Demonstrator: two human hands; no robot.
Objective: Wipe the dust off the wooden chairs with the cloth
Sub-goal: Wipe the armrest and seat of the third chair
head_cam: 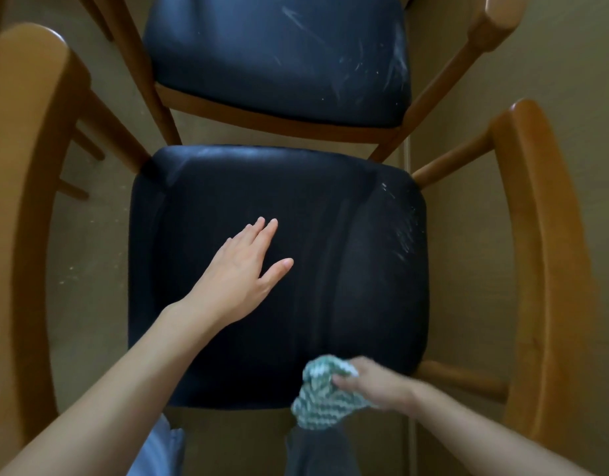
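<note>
Floor (90, 252): tan, plain, with pale specks near the left side

Chairs counted: two, both of honey-brown wood with dark padded seats
- near chair (365, 297), seen straight down, fills the middle of the view
- far chair (279, 63) stands just beyond it, its front rail close to the near seat's far edge; touching or not, cannot tell

Armrests on the near chair: two. The left armrest (28, 166) and right armrest (543, 252) curve along either side of the seat and hem it in, with round wooden spindles running from them toward the seat corners

Dust: pale streaks (402, 228) along the right edge of the near seat, and heavier streaks (382, 73) on the right part of the far seat

Cloth: one. The cloth (318, 396), woven in green and white, is bunched up at the near right edge of the near seat and hangs partly past the front edge

Hands: two, both arms bare and reaching in from the bottom corners
- left hand (238, 273) is released, palm down over the left-centre of the seat, fingers straight and together, thumb spread out to the right; resting or hovering, cannot tell
- right hand (375, 383) is blurred, knuckles up, fingers curled into the cloth and grasping it

Bottom edge: a strip of light blue fabric and dark grey trouser cloth, the person's own clothing
</note>
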